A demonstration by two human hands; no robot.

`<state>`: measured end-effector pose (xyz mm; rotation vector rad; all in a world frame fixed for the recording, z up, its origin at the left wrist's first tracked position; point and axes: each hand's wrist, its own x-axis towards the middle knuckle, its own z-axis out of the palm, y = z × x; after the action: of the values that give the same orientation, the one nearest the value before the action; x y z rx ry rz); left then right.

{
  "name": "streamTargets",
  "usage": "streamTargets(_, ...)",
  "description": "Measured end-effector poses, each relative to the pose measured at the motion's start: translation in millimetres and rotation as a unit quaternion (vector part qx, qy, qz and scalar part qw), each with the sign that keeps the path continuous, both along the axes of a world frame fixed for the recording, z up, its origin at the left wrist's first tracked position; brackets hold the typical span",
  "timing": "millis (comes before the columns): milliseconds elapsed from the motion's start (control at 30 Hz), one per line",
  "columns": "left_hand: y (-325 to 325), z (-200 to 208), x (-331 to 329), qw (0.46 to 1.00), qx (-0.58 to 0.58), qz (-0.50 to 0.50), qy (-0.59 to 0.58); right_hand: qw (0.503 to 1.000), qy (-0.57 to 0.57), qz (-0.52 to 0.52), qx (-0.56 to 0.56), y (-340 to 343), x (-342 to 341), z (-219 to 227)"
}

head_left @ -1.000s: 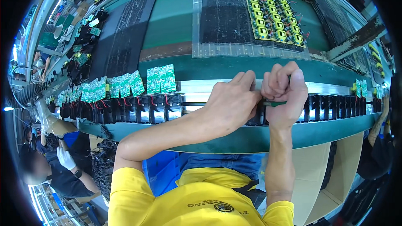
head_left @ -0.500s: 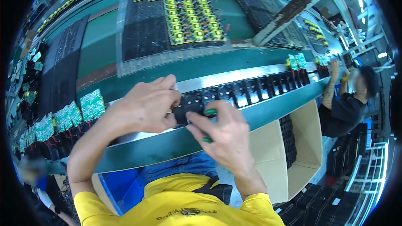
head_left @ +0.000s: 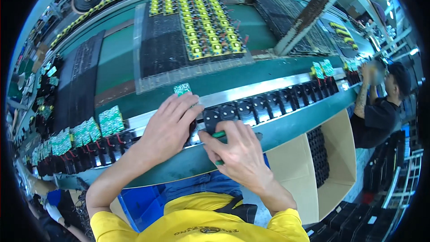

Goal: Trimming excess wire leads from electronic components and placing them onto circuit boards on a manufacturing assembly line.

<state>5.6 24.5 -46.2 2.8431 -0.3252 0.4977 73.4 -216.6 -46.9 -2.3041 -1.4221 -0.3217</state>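
My left hand [head_left: 172,118] is closed over a black casing in the row, its fingers bent down and hiding most of it. A green circuit board [head_left: 182,89] sticks up just beyond those fingertips. My right hand [head_left: 237,145] grips a green-handled hand tool [head_left: 219,135]; its working end is not clear to see. The right fingertips are close beside the left hand, near the row's front edge. Black casings [head_left: 264,107] run in a line to the right. On the left, green circuit boards [head_left: 111,121] stand above more black casings, with red wires between.
Yellow-and-black component boards [head_left: 208,27] lie in rows on a dark mat across the green bench [head_left: 251,78]. An open cardboard box [head_left: 291,170] with black parts stands at my right, a blue bin [head_left: 142,206] below. A rusty post [head_left: 309,13] rises beyond. Other people work on both sides.
The left hand has turned from a pinch to fingers laid over the casing, and a green board now shows beyond it. The right hand keeps the tool. The whole view has shifted slightly.
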Motion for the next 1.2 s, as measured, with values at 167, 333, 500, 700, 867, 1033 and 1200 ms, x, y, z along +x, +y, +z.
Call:
streamTargets(167, 39, 9, -52, 0.997, 0.039, 0.018, 0.068, 0.995, 0.067, -0.028, 0.07, -14, -4, 5)
streamTargets(333, 69, 17, -86, 0.992, 0.06, 0.056, 0.096, 0.989, 0.114, -0.035, 0.083, -17, -1, 1)
streamTargets(500, 69, 36, -57, 0.996, 0.042, 0.069, 0.038, 0.984, 0.137, -0.039, 0.105, -17, 6, 1)
streamTargets(700, 171, 1, 147, 0.98, 0.044, 0.161, -0.112, 0.971, 0.179, -0.051, 0.15, -20, 19, 12)
streamTargets(867, 241, -69, 287, 0.938, 0.114, 0.313, -0.097, 0.96, 0.209, -0.082, 0.169, -27, 28, 9)
streamTargets(1033, 260, -91, 344, 0.935, 0.117, 0.326, -0.07, 0.95, 0.228, -0.134, 0.164, -37, 40, 4)
streamTargets(1200, 287, -103, 342, 0.961, 0.125, 0.242, -0.057, 0.946, 0.227, -0.147, 0.176, -32, 47, 2)
